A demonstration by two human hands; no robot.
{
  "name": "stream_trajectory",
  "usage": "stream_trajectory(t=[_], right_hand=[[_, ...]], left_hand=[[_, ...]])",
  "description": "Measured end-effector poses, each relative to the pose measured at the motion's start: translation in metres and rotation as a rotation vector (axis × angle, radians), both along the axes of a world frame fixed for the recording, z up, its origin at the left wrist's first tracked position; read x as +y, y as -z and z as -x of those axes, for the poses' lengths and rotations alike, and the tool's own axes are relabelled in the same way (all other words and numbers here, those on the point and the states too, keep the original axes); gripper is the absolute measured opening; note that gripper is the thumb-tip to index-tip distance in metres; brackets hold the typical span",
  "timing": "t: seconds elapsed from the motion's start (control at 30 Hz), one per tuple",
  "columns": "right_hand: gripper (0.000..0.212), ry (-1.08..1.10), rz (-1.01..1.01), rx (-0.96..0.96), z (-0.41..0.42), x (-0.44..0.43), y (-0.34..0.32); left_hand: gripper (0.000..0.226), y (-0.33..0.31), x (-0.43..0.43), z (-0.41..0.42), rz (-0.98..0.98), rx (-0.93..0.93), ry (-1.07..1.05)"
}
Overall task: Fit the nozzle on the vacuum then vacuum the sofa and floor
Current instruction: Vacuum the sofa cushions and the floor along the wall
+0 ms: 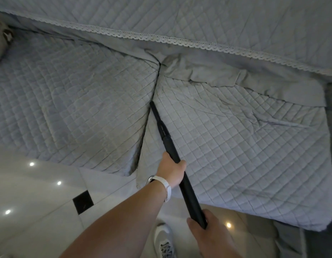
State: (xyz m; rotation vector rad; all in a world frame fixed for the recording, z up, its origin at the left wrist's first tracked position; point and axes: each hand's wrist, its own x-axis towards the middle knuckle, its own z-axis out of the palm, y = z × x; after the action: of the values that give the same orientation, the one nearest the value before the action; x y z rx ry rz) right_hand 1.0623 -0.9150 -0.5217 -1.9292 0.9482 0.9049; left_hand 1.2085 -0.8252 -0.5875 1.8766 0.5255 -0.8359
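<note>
Gripping the black vacuum tube (188, 192) with both hands: with the left hand (170, 171) curled round it about halfway along, a white band at the wrist, and with the right hand (210, 233) closed round its near end, low in the view. Running from there away from the body, up and slightly leftward, in one straight line through the right hand, then the left, out to the slim nozzle (158, 120). Ending with the tip at the seam between the two seat cushions of the sofa (236, 146), the rest of the tube angled out over the right cushion's grey quilted cover. Judged from this: nozzle already fitted, sofa work under way, floor (40, 192) not yet done. Likely next, a push along the tube's own axis, deeper up the seam toward the backrest. Nearer the nozzle, and so better placed to steer: the left hand. Behind it, to drive: the right.
</note>
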Motion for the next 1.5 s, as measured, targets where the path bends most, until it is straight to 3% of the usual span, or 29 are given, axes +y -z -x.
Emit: stream_trajectory(t=[0.33, 0.73, 1.3, 1.5], right_hand=[[0.017, 0.085, 0.003, -0.067, 0.029, -0.032, -0.020], [0.017, 0.100, -0.044, -0.036, 0.124, -0.121, -0.053], [0.021, 0.357, 0.097, -0.070, 0.388, -0.284, -0.115], [0.013, 0.483, 0.109, -0.136, 0.487, -0.321, -0.116]], left_hand=[[0.034, -0.032, -0.043, 0.013, 0.013, -0.035, 0.092], [0.032, -0.061, -0.125, 0.110, 0.000, -0.017, 0.089], [0.037, -0.108, -0.348, 0.360, 0.030, -0.039, 0.378], [0.031, -0.116, -0.407, 0.456, 0.060, -0.114, 0.442]])
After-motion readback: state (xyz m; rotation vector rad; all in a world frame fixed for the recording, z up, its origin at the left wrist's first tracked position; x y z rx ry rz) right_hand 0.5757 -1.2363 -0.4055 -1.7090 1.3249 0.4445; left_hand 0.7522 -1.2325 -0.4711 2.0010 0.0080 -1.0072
